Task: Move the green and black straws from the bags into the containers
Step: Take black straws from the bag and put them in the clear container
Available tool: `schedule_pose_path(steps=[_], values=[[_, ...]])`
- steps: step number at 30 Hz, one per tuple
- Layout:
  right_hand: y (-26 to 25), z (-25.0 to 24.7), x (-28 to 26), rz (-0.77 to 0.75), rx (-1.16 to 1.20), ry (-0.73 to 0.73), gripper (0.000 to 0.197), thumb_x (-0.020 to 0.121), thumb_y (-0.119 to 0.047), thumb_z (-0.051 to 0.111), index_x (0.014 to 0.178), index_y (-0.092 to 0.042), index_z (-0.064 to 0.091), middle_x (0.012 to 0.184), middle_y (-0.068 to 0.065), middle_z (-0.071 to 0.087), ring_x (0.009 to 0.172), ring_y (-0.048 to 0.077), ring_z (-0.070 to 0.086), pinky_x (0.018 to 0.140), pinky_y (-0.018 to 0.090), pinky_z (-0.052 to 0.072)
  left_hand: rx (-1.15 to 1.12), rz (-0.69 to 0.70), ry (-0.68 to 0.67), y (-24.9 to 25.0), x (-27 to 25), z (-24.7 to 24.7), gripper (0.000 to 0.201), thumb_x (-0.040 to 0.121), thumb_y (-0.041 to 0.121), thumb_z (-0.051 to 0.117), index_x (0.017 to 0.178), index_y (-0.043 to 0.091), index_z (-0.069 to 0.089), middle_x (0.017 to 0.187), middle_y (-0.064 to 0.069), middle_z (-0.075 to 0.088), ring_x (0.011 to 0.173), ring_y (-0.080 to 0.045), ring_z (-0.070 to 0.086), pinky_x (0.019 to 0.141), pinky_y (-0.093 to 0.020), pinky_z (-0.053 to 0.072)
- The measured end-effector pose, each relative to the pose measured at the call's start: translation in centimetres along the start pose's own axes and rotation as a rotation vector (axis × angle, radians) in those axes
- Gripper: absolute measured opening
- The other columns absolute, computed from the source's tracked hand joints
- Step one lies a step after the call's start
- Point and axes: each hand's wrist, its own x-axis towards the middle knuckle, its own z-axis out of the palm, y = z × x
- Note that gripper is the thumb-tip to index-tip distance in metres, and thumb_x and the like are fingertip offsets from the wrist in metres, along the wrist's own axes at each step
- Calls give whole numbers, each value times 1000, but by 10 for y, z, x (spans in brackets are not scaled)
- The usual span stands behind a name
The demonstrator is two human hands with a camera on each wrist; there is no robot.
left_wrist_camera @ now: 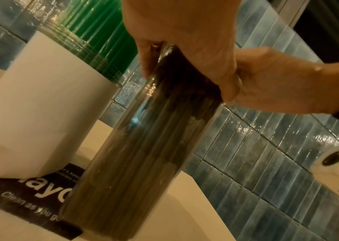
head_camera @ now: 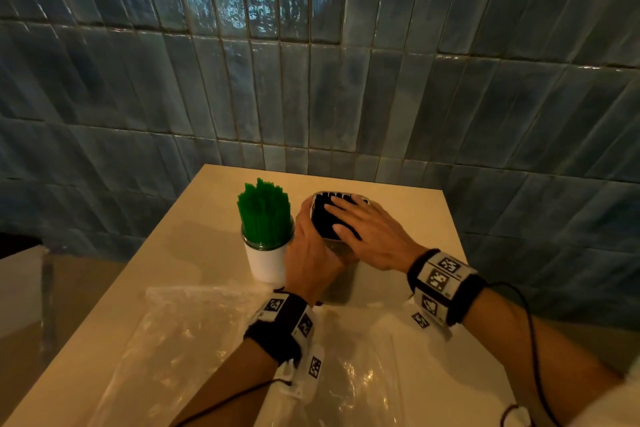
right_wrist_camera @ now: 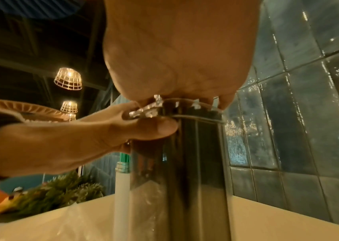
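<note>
Green straws [head_camera: 264,215] stand upright in a white-sleeved clear container [head_camera: 266,262] on the table. Right of it stands a tall clear container [head_camera: 337,282] filled with black straws [head_camera: 320,218]. My left hand [head_camera: 308,253] grips this container near its rim, thumb and fingers curled round it. My right hand [head_camera: 363,229] lies flat on the black straw tops, fingers straight. In the left wrist view the black straws [left_wrist_camera: 143,146] fill the tilted clear container, with my left hand [left_wrist_camera: 185,48] at its top. In the right wrist view my right hand's palm [right_wrist_camera: 178,57] presses down on the rim.
Two empty clear plastic bags [head_camera: 194,333] [head_camera: 363,374] lie on the pale table [head_camera: 415,211] near its front. A black printed card [left_wrist_camera: 30,192] lies under the containers. A blue tiled wall [head_camera: 311,80] stands close behind the table.
</note>
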Motion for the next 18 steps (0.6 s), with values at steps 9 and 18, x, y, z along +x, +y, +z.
schedule_pose_path(steps=[9,18], values=[[2,9,0,69,104,91,57,97,-49,32,149,-33,13,159,1,-1,145,20,-2,116,33,0,-256,-108,123,-3,-13,17,117,60,27,87,145,16,7,143,-10,38,122,-11,41,99,-16,37],[7,9,8,217,276,93,67,93,-54,39,149,-26,15,158,-7,1,142,22,20,114,41,23,-235,-130,87,-4,-3,17,118,57,32,88,143,16,9,141,-14,38,123,-27,48,99,-28,41]])
